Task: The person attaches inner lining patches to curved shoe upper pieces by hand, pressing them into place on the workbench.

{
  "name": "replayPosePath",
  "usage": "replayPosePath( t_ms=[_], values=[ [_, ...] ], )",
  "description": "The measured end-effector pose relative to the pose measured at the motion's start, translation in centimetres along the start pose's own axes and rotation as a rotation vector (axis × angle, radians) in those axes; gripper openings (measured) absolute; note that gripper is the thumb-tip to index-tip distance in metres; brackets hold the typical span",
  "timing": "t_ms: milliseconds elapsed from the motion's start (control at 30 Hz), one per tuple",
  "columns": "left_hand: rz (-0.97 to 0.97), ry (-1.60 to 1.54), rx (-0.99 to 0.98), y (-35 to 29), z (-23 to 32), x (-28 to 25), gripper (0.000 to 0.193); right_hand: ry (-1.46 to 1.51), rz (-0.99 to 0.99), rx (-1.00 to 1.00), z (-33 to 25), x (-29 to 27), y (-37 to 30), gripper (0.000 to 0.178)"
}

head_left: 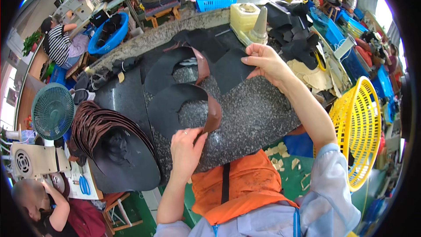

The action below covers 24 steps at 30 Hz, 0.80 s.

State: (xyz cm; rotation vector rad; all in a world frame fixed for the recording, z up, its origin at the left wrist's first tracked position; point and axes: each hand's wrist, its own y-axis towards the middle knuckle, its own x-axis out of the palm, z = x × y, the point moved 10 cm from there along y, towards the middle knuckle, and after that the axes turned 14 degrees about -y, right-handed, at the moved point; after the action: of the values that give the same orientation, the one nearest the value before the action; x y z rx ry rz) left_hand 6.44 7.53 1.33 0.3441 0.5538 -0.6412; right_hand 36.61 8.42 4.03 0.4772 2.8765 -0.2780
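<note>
My left hand is closed at the near edge of a curved black leather piece, whose brown underside curls up at the right end. A second curved black leather piece lies just beyond it, its end curled the same way. Between thumb and fingers, my right hand pinches the right edge of a flat black leather piece. That piece rests partly over the speckled stone slab. To the left stands a fanned stack of similar black and brown pieces.
A pale yellow container and a grey cone stand at the slab's far edge, beside black scraps. A yellow basket is at right. A green fan and blue-handled scissors are at left. Several people work nearby.
</note>
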Motion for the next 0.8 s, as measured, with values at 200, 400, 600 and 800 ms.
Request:
replayPosePath(
  t_ms=[200,400,600,800],
  values=[
    [0.217,-0.290,0.093,-0.7,1.9,-2.5,0.026,-0.450,0.255,-0.393,-6.5,2.2,-5.8,0.021],
    [0.104,-1.335,-0.228,0.8,2.6,2.1,0.032,-0.895,0.023,-1.049,-10.6,11.2,-15.6,0.056],
    [-0.211,-0.513,0.031,-3.3,5.1,3.7,0.027,-0.594,-0.659,-0.448,-2.7,12.8,-14.5,0.027],
    [0.416,-0.078,0.152,-0.7,2.7,-3.3,0.032,-0.228,0.034,-0.058,0.5,2.9,-9.2,0.017]
  ],
)
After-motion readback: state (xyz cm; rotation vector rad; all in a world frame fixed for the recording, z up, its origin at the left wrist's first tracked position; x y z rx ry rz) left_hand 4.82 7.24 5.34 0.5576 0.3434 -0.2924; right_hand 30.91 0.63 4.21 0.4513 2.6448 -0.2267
